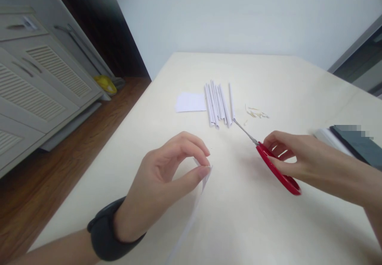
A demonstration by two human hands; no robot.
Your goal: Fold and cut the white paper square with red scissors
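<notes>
My left hand pinches the top end of a long white paper strip between thumb and fingers; the strip trails down toward the near table edge. A black band is on that wrist. My right hand grips red-handled scissors, whose closed metal blades point up-left toward a bundle of rolled white paper sticks lying further back on the table. The blade tip lies close to the lone stick at the bundle's right.
The cream table also carries a flat white paper piece, small paper scraps, and a dark book with white pages at the right edge. White cabinets and wooden floor lie to the left.
</notes>
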